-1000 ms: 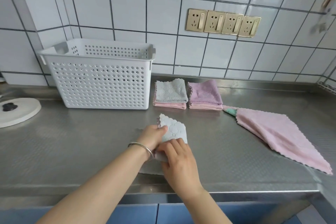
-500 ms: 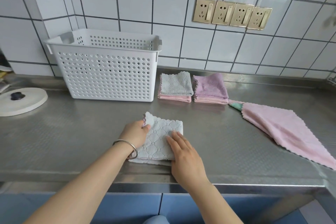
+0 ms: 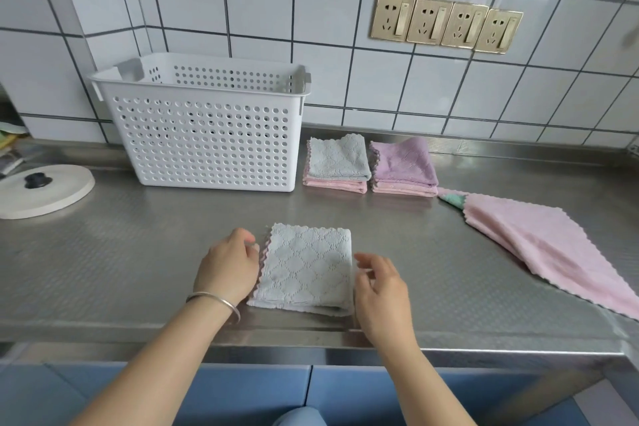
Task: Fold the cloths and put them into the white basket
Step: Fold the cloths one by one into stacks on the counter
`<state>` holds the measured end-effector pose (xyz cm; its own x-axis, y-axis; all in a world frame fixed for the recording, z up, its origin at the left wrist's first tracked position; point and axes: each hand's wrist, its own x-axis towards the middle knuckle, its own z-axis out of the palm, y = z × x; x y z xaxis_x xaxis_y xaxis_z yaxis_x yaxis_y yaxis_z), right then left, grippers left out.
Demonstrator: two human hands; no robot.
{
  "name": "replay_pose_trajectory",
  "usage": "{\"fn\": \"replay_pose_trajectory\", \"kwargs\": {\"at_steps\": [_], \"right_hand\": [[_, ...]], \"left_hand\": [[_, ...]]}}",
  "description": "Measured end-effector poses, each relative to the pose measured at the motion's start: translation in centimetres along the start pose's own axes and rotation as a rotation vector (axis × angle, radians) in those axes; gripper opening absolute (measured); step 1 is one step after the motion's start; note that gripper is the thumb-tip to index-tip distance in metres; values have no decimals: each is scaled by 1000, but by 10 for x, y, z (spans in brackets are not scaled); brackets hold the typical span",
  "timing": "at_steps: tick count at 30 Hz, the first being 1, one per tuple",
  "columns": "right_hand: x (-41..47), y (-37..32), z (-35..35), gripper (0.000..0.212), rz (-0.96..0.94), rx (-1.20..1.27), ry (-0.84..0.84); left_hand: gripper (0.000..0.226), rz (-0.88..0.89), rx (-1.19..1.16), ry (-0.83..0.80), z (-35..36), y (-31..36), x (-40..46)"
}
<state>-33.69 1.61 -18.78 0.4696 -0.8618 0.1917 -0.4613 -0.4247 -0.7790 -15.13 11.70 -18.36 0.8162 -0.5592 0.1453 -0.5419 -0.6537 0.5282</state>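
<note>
Folded grey cloth [image 3: 306, 268] lying flat near the front edge of the steel counter [image 3: 138, 252], well short of the white basket [image 3: 207, 135]. Our left hand [image 3: 226, 264] and right hand [image 3: 380, 287] flank it, both loosely open and holding nothing (left fingertips just beside its edge). We judge it light, soft and limp; pinching both side edges together should keep the layers from slipping apart.

Bare forearms, no sleeves; thin silver bangle [image 3: 221, 303] on the left wrist.
</note>
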Motion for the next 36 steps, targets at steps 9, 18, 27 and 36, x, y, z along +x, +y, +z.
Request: {"fn": "replay_pose_trajectory", "kwargs": {"at_steps": [9, 18, 27, 36], "right_hand": [[10, -10, 13, 51, 157, -553, -208], [16, -13, 6, 30, 134, -32, -173], [120, -19, -24, 27, 56, 148, 75], [275, -14, -4, 23, 210, 199, 49]], "left_hand": [[45, -13, 319, -123, 6, 15, -12], [30, 46, -50, 51, 14, 26, -14], [20, 16, -462, 209, 22, 101, 71], [43, 39, -371, 121, 51, 173, 182]]}}
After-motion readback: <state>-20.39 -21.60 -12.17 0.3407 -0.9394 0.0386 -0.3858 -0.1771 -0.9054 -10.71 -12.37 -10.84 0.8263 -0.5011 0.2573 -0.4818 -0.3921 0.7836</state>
